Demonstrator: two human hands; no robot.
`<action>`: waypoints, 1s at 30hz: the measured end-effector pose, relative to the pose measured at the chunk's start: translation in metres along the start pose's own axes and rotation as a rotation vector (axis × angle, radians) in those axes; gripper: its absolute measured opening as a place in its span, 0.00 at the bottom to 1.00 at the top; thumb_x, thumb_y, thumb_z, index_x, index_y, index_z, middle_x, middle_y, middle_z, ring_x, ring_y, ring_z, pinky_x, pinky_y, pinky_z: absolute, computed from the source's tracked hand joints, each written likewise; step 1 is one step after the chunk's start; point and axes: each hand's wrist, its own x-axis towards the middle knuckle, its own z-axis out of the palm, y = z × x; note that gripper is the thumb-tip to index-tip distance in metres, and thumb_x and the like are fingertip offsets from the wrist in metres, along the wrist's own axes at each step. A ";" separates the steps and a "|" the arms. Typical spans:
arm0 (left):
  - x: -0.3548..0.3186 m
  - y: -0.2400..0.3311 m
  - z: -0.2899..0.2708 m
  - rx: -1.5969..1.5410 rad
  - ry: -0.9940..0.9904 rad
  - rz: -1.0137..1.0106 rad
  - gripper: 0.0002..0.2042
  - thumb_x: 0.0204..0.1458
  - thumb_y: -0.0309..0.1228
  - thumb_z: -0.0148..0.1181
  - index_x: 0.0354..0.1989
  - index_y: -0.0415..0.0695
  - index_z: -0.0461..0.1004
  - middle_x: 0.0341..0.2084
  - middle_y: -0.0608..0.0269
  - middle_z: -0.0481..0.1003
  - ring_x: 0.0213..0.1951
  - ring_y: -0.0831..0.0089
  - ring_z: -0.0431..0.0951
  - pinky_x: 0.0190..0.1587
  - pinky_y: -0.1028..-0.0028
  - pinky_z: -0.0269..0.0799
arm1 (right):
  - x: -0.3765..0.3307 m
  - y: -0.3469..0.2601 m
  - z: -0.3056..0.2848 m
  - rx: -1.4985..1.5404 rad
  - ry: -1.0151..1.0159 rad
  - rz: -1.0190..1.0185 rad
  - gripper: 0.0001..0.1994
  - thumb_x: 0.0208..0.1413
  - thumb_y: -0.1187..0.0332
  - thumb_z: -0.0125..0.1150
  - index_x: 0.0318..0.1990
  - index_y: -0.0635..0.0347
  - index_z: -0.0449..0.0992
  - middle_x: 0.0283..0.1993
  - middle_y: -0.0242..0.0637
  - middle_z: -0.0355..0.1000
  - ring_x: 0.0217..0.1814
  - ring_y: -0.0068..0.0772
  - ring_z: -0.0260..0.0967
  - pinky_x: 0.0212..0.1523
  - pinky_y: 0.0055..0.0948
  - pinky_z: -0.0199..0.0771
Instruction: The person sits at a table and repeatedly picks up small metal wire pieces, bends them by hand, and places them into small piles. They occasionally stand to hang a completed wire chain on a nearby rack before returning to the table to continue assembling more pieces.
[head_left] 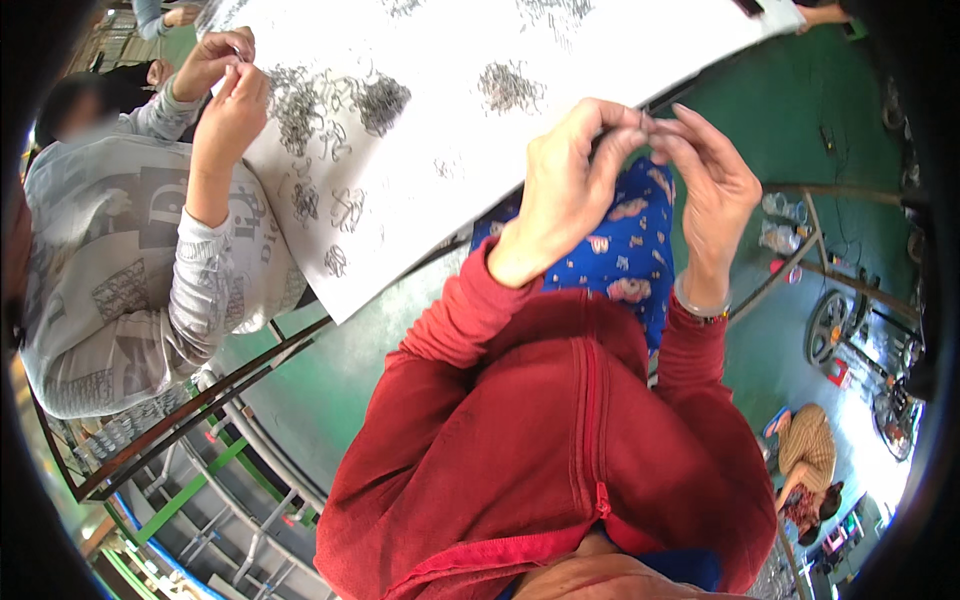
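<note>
1. Dark-red zip jacket (pixel 500 430) fills the lower middle, its matte cloth creased at the elbows and split by a long red zip; the wearer's legs beyond it are in blue patterned cloth (pixel 610 250).
2. Left hand (pixel 575 165) rises from its sleeve with the wrist bent, its thumb and forefinger arched forward until the tips close in a pinch.
3. Right hand (pixel 708 180) comes up to meet it, thumb and forefinger tips together, the other fingers bent and a little apart; a pale bangle (pixel 702 306) circles the wrist.
4. Between the meeting fingertips, both hands pinch a small dark piece (pixel 648 124), seen against the table's long near edge. Fingers cover most of it, so its shape cannot be told.
5. White and smooth, the table (pixel 400 215) carries tangled heaps of thin, bent, dark wire pieces (pixel 510 87); smaller clusters (pixel 347 209) lie along its left edge, toward the near-left corner.
6. Past that left edge, a co-worker in a grey printed top (pixel 130 260) brings two hands (pixel 232 95) together.
7. Heaps at the far edge are cut off by the frame, and single pieces blur together.
</note>
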 end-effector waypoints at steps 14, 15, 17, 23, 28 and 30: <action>-0.016 -0.009 -0.013 0.038 -0.086 0.018 0.05 0.51 0.18 0.58 0.36 0.38 0.73 0.33 0.58 0.78 0.38 0.69 0.79 0.41 0.73 0.74 | 0.153 0.154 0.057 -0.835 -0.469 -0.543 0.07 0.47 0.78 0.56 0.34 0.69 0.78 0.33 0.52 0.73 0.38 0.54 0.71 0.41 0.41 0.71; -0.017 -0.009 -0.015 0.028 -0.092 0.030 0.05 0.51 0.18 0.58 0.36 0.39 0.73 0.33 0.58 0.78 0.38 0.68 0.79 0.41 0.72 0.73 | 0.156 0.161 0.059 -0.891 -0.494 -0.550 0.06 0.46 0.79 0.55 0.32 0.70 0.76 0.32 0.53 0.72 0.39 0.55 0.70 0.41 0.43 0.70; -0.018 -0.008 -0.019 0.055 -0.068 0.070 0.06 0.50 0.18 0.59 0.35 0.39 0.73 0.33 0.59 0.77 0.38 0.66 0.78 0.42 0.71 0.73 | 0.162 0.170 0.063 -0.988 -0.565 -0.578 0.05 0.44 0.81 0.53 0.28 0.70 0.74 0.31 0.54 0.71 0.40 0.57 0.69 0.42 0.47 0.68; -0.021 -0.009 -0.025 0.044 -0.042 0.080 0.05 0.49 0.21 0.61 0.34 0.40 0.73 0.30 0.58 0.76 0.36 0.61 0.76 0.39 0.67 0.71 | 0.163 0.142 0.069 -0.961 -0.605 -0.286 0.07 0.45 0.78 0.56 0.33 0.67 0.75 0.32 0.50 0.74 0.36 0.48 0.74 0.37 0.40 0.72; -0.021 -0.014 -0.033 0.038 -0.012 0.110 0.06 0.48 0.22 0.62 0.34 0.39 0.72 0.29 0.58 0.75 0.34 0.60 0.76 0.37 0.67 0.70 | 0.108 0.063 0.049 -0.266 -0.455 0.095 0.08 0.52 0.80 0.59 0.40 0.73 0.75 0.34 0.41 0.76 0.36 0.28 0.74 0.37 0.26 0.76; -0.019 -0.015 -0.035 0.035 0.006 0.120 0.06 0.48 0.23 0.62 0.34 0.39 0.72 0.29 0.57 0.75 0.34 0.60 0.76 0.37 0.66 0.70 | 0.076 0.030 0.040 -0.168 -0.389 0.113 0.07 0.53 0.83 0.58 0.40 0.75 0.75 0.34 0.43 0.75 0.36 0.29 0.74 0.40 0.26 0.77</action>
